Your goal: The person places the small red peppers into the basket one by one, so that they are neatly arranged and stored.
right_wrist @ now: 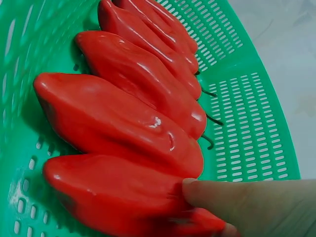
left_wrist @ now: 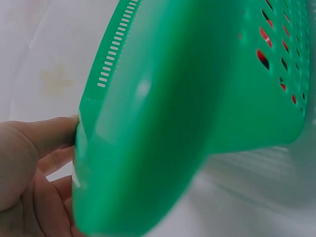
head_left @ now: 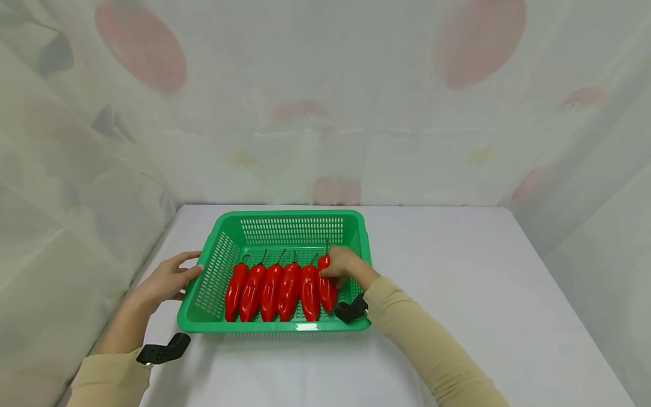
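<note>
A green plastic basket (head_left: 244, 327) with slotted walls holds several long, glossy red peppers (head_left: 272, 293), lying side by side with their stems toward the back. At the basket's left side, my left hand (head_left: 168, 278) grips the rim; the left wrist view shows the thumb at the rim's edge and the other fingers (left_wrist: 57, 160) against its outer side. Inside the basket, my right hand (head_left: 343, 263) pinches the rightmost pepper (right_wrist: 113, 190) near its stem end. A fingertip presses on its red skin in the right wrist view, and the pepper lies beside its neighbour (right_wrist: 118, 118).
The basket stands on a table with a white cover (head_left: 458, 294), toward its left half. Pale patterned curtains (head_left: 325, 130) hang behind the table and along both sides. A dark wrist camera (head_left: 351, 309) overhangs the basket's front right corner.
</note>
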Available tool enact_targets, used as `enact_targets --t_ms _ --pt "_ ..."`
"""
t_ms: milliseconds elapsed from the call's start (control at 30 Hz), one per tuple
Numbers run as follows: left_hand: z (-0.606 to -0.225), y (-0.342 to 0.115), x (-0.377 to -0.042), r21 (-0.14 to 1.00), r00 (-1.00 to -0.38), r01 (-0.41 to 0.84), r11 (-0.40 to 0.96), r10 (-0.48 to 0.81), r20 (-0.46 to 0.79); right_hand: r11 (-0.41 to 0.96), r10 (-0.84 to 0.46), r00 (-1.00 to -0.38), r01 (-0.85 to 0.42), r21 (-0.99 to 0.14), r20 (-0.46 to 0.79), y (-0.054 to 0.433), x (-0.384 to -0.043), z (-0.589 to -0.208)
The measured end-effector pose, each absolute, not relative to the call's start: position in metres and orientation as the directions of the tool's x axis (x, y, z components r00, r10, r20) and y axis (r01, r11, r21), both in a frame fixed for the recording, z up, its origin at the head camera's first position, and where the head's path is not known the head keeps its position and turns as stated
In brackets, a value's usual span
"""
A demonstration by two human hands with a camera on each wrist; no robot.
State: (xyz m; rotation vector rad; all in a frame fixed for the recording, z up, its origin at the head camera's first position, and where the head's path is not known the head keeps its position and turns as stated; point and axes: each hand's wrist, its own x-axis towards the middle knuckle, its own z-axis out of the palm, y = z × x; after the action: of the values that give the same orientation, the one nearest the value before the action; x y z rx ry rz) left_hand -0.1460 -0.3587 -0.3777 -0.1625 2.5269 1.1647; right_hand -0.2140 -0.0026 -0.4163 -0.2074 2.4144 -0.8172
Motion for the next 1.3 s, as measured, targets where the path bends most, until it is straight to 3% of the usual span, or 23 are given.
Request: enact_targets --t_ms 367,733,967,1300 --pt "-0.377 -0.357 -0.145 0.719 -0.932 -0.242 0.652 0.049 -0.358 0.84 -0.315 -0.797 0.018 -0.542 -0.515 -0.003 -0.21 -0.413" --pt "-0.378 -0.358 -0.145 0.717 -0.931 -0.25 0.65 0.043 -0.363 0.899 -0.337 -0.778 -0.1 -0.425 -0.53 -0.003 -0.206 -0.409" --pt "-0.379 -0.359 -0.146 0.712 -0.93 -0.253 0.655 0.038 -0.365 0.904 -0.327 -0.767 -0.086 -0.418 -0.551 -0.003 -0.207 -0.408" --pt "-0.381 -0.36 -0.146 0.716 -0.934 -0.245 0.653 0.041 -0.356 0.918 -0.305 -0.807 -0.108 -0.382 -0.505 -0.003 -0.204 -0.398"
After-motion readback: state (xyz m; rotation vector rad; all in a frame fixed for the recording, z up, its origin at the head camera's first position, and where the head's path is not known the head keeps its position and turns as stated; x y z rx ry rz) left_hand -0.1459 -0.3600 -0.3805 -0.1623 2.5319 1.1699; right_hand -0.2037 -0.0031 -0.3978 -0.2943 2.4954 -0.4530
